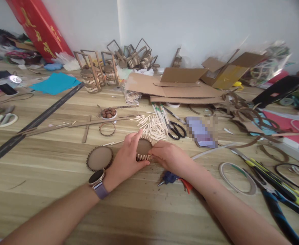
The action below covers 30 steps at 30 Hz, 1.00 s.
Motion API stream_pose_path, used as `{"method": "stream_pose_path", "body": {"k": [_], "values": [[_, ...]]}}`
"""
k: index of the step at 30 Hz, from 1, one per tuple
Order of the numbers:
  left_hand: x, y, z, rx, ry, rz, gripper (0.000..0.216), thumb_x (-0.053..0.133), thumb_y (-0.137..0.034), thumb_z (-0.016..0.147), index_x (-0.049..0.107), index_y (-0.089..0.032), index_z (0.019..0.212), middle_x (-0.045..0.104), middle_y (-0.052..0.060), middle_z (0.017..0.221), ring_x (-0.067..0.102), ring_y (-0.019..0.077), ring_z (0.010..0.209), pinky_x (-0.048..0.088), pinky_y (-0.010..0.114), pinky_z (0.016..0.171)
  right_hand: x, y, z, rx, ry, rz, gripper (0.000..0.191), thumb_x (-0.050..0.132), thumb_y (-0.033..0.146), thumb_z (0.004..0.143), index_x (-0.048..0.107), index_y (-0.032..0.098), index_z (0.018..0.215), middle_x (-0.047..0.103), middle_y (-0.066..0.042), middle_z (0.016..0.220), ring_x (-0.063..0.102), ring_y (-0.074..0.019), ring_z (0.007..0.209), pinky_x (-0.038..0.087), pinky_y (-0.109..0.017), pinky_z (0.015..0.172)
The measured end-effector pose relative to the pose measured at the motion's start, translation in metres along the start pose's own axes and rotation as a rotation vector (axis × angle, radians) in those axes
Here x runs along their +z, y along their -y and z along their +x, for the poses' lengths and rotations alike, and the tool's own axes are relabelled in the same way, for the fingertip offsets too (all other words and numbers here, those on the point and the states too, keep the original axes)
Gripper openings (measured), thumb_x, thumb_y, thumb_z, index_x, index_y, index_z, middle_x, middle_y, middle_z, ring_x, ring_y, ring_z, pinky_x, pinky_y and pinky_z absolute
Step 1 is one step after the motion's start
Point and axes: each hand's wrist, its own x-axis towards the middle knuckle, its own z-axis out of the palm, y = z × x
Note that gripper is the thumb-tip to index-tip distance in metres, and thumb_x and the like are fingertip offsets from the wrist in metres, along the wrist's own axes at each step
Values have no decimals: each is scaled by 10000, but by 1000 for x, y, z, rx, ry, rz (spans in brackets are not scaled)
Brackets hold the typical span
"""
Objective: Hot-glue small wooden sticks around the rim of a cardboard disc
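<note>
A small round cardboard basket (144,146) with short wooden sticks standing around its rim sits on the table between my hands. My left hand (125,151) curves around its left side, thumb at the near edge and fingers at the far edge. At its right edge, my right hand (168,154) has its fingers pinched together; what they hold is hidden. Just beyond lies a loose pile of short wooden sticks (154,127). Left of my left hand is a round cardboard disc (99,158) with a notched rim. A blue glue gun (170,177) lies partly under my right forearm.
Black-handled scissors (177,130), a phone (202,132), a tape roll (237,178) and pliers (274,197) lie to the right. Behind stand finished small baskets (90,80), flat cardboard (146,85) and a bowl of brown balls (108,113). A dark strip (37,126) crosses the left.
</note>
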Motion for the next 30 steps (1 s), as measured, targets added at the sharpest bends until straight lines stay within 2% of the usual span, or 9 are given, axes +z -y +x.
{"method": "stream_pose_path", "body": {"k": [9,12,15,17,19,22,25,27,30], "values": [[2,1,0,-12,-8,6,1085,811,-212,684,83,-262,1487,342,162,1413,356,348,1347,362,552,1095,-3,3,1,40,55,-27,170,559,97,886,693,158,800,659,-58,785,572,-178,746,390,-254,646],[2,1,-1,15,-15,-1,1049,777,-215,719,70,-262,1491,334,163,1423,337,339,1359,342,548,1107,-7,5,0,91,51,-31,137,592,136,882,690,138,977,667,-85,864,602,-214,804,417,-280,665],[1,0,-2,36,-10,-14,990,734,-197,758,70,-270,1489,311,161,1442,302,330,1381,301,549,1130,-17,6,-7,164,-1,0,315,630,225,879,606,127,1178,659,-106,966,614,-242,885,452,-316,728],[1,-1,-2,28,-6,-21,961,722,-174,764,92,-282,1482,296,154,1451,279,328,1394,281,548,1140,-27,5,-16,218,-38,14,244,609,257,898,620,150,1117,656,-86,937,618,-231,866,456,-314,730],[0,-1,-2,12,-6,-20,933,706,-153,770,111,-289,1476,277,150,1457,257,327,1406,268,544,1149,-35,4,-31,285,-31,6,127,567,278,921,643,179,905,652,-59,837,620,-213,785,444,-293,667],[-1,-2,-3,-14,2,-27,912,676,-128,778,112,-291,1475,246,150,1455,263,324,1405,276,531,1152,-42,0,-62,441,56,-15,257,540,337,920,594,211,703,652,-46,714,611,-205,645,395,-282,547],[0,-1,-2,-34,14,-43,912,668,-136,774,109,-299,1476,227,146,1455,278,328,1400,295,530,1146,-39,-4,-92,613,196,21,195,576,372,873,626,233,745,687,-47,702,625,-218,597,383,-286,503],[0,0,-2,-43,21,-41,902,668,-153,775,118,-293,1476,220,146,1464,262,336,1407,292,536,1146,-33,-4,-106,671,258,59,102,642,336,802,646,234,803,713,-50,771,655,-238,659,421,-296,545],[1,2,-1,-42,22,-36,890,660,-165,779,120,-282,1477,222,147,1474,239,339,1416,274,541,1152,-23,-3,-114,649,219,145,133,655,251,744,646,219,873,714,-60,896,668,-242,782,470,-303,656]]}}
